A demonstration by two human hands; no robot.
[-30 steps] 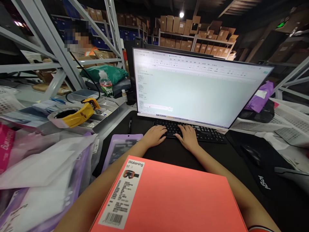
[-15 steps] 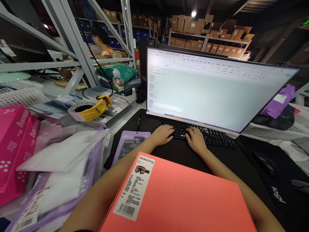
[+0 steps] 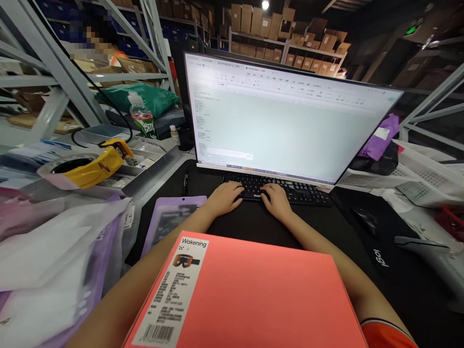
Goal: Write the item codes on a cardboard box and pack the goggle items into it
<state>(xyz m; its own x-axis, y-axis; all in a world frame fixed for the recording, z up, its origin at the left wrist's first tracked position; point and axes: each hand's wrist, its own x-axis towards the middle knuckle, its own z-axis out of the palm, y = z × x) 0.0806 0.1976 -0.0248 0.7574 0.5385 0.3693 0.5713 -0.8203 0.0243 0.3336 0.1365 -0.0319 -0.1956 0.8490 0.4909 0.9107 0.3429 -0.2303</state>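
Note:
Both hands rest at the black keyboard [image 3: 300,192] below a large monitor [image 3: 282,116] showing a document. My left hand [image 3: 225,197] lies on the left part of the keys, palm down, fingers stretched forward and apart. Farther right, my right hand [image 3: 276,200] has its fingers spread over the middle keys. Neither holds anything. A coral-red box [image 3: 253,295] with a white goggle label stands close to me, between my forearms. Left of my left hand lies a purple-edged pouch [image 3: 172,220], with a black pen [image 3: 185,183] just beyond it.
Plastic packaging [image 3: 54,261] is piled on the left. A yellow tape dispenser [image 3: 97,169] rests on a divided tray, near a drink bottle [image 3: 141,116]. To the right are a black mouse [image 3: 365,220] and a grey device [image 3: 420,243]. A person [image 3: 97,41] is behind the rack.
My view has turned to the right, so everything sits farther left in the picture. Both hands stay on the keyboard, and the box remains between my arms.

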